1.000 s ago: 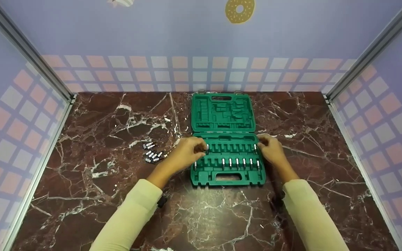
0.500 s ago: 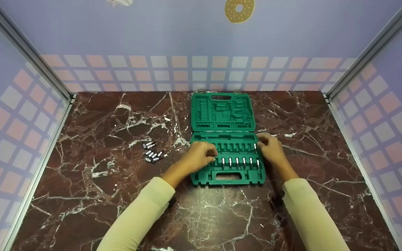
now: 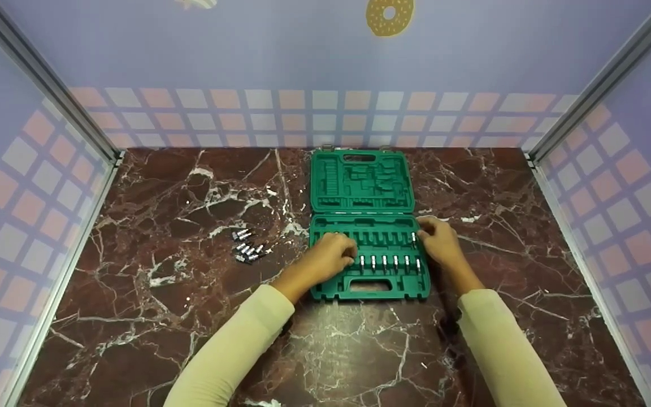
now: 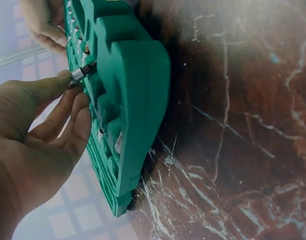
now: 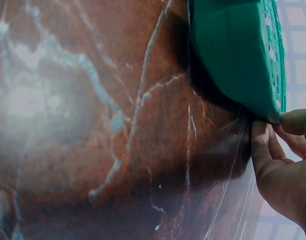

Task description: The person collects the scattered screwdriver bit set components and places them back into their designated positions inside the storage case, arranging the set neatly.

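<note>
A green tool case lies unfolded on the marble-patterned table, its moulded slots facing up. My left hand is over the left part of its near half. Between thumb and fingertips it pinches a silver bit socket with a dark tip, right at the slots; in the head view the hand hides this socket. Several bit sockets sit side by side in the near row, and another socket sits at the right end of the row behind. My right hand grips the case's right edge, thumb above and fingers against the side.
Left of the case lies a loose cluster of bit sockets on the table. The case lid leans back near the rear wall. Patterned walls enclose the table at the left, right and back.
My left hand has moved right and slightly nearer over the case, from the back row's left end to beside the near row's sockets. The right hand has stayed at the case's edge.
</note>
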Demonstrator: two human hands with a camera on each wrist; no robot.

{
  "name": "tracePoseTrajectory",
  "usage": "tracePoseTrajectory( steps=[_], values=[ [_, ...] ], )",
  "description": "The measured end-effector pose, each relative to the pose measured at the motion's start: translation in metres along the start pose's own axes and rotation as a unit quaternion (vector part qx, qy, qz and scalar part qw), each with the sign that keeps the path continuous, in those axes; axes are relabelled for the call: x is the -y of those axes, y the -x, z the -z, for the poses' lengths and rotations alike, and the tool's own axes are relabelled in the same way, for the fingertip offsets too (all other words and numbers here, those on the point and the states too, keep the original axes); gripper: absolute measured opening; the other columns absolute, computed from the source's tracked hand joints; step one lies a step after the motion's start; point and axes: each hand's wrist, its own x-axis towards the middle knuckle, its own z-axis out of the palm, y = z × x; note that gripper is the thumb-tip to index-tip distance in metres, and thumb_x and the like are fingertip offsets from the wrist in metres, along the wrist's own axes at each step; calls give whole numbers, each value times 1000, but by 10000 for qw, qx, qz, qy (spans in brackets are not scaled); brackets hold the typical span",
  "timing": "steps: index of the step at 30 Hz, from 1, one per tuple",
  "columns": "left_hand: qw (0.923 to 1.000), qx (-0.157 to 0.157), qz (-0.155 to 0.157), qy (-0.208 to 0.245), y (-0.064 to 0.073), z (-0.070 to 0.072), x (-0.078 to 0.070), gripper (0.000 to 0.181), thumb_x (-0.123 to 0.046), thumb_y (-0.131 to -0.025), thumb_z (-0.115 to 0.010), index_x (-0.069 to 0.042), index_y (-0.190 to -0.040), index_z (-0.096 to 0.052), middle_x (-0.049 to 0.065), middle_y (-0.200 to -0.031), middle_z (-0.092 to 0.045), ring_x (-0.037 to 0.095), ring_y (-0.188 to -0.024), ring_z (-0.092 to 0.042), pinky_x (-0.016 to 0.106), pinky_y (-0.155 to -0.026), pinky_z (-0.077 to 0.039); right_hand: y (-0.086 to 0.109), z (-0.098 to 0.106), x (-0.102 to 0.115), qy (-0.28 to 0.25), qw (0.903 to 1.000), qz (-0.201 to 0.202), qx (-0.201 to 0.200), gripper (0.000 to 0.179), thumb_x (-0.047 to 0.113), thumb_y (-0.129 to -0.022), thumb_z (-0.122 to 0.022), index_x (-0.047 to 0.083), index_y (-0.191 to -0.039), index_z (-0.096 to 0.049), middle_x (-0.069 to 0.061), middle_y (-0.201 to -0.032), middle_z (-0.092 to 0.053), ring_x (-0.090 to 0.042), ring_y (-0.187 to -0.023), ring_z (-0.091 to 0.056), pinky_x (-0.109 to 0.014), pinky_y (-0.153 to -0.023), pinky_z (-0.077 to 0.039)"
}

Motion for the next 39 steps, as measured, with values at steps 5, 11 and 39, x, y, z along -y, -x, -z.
tracePoseTrajectory(
  steps=[5,11,39],
  values=[
    [9998,-71,-1,-171,0,-6,1,5,-6,-95,-73,-4,-99,-76,10,-99,-66,24,-93,-63,35,-80,-57,1,1,1,-10,10000,25,-17,29,-1,-98,-61,-2,-126,-69,-24,-113,-71,-36,-104,-66,-46,-90,-52],
    [9996,-164,189,-88,-2,-7,1,7,-5,-94,-74,-3,-101,-74,10,-102,-62,25,-98,-63,36,-84,-58,1,1,1,-1,10000,56,5,29,1,-99,-60,-2,-126,-69,-24,-114,-71,-36,-105,-66,-48,-91,-52],
    [9941,-218,1058,124,-21,-5,0,14,-5,-86,-83,-6,-99,-76,9,-100,-71,23,-95,-65,39,-83,-58,0,1,0,-12,10000,12,-10,30,1,-98,-60,-1,-127,-69,-24,-112,-71,-36,-104,-66,-46,-90,-52]
  ],
)
